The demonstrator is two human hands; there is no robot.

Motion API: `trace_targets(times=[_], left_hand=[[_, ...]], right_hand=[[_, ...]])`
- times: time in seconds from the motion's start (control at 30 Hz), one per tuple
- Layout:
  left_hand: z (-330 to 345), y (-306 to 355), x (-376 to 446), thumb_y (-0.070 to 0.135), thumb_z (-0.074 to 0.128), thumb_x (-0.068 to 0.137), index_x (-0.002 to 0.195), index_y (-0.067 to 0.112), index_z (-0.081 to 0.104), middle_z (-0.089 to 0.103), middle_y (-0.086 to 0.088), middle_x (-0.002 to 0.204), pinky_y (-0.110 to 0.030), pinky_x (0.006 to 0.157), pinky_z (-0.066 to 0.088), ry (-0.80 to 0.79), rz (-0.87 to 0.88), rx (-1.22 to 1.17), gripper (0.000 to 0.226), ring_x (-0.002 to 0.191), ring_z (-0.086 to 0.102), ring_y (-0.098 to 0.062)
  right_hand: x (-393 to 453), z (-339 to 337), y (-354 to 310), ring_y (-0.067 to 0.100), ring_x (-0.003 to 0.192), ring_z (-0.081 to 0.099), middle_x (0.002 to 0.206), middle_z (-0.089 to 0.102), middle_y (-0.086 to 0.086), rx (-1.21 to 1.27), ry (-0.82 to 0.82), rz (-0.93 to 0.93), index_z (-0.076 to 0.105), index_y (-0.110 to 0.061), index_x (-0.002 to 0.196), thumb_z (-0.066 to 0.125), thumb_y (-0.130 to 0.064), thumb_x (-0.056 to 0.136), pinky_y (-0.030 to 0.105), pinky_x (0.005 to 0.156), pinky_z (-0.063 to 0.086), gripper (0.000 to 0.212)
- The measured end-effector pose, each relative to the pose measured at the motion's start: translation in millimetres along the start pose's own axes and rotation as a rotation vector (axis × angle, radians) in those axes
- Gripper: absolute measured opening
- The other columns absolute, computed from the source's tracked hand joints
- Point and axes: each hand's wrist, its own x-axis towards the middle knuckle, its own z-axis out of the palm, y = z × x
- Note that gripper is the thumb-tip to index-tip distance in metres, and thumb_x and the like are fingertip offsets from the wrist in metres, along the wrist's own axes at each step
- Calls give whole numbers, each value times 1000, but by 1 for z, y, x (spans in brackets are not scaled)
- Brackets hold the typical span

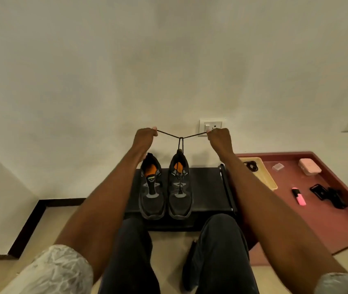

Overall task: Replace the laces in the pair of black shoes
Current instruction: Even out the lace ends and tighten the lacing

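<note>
Two black shoes with orange insoles stand side by side on a low black stand (207, 187), toes toward me. The left shoe (151, 187) has no lace in its eyelets. The right shoe (179, 187) carries a black lace (181, 143) that rises from its top eyelets, crosses above the shoe and splits outward. My left hand (144, 139) pinches one end, raised up and to the left. My right hand (219, 139) pinches the other end, raised to the right. Both lace ends are pulled taut.
A red low table (317, 219) on the right holds a yellow tray (262, 172) with a dark coiled lace (252, 165), a pink box (309, 169), a pink highlighter (298, 196) and a black gadget (326, 194). A wall with a socket plate (211, 125) stands close behind the stand. My knees sit below.
</note>
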Motion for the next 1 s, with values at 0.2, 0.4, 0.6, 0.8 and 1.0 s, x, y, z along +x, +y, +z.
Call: trace_targets(times=[0.2,0.4,0.6,0.8,1.0], left_hand=[[51,-4,-12,23,30,109,74,10,46,70,-16,70,-29,72,49,-170,-168,-1232,42,70,69,-23],[49,-18,14,27,37,108,71,13,47,49,1,58,-24,46,32,-37,7,-646,40,42,37,-10],[14,-78,49,46,47,100,90,12,53,64,-7,86,-34,68,37,-275,510,1060,36,80,58,-29],[0,-126,52,46,43,102,116,13,45,56,-8,84,-37,67,40,-311,446,1328,36,74,56,-31],[-6,-166,47,31,35,104,114,10,48,66,-20,103,-42,72,46,-299,319,1304,26,87,62,-40]], right_hand=[[-16,31,-16,20,79,65,83,73,14,1713,-59,870,47,-16,77,31,-25,108,26,62,38,36],[-1,44,-12,13,39,44,47,38,-2,1655,-226,767,43,-17,63,41,-25,104,21,44,32,41],[-5,59,44,26,73,56,76,59,11,-313,-615,-210,56,-9,77,63,-35,93,34,64,39,32],[-20,65,102,32,92,64,102,67,16,-740,-697,-342,62,-9,110,46,-45,102,40,77,51,40],[-42,63,152,38,104,63,116,65,18,-712,-760,-56,63,-7,117,38,-32,104,44,86,52,37]])
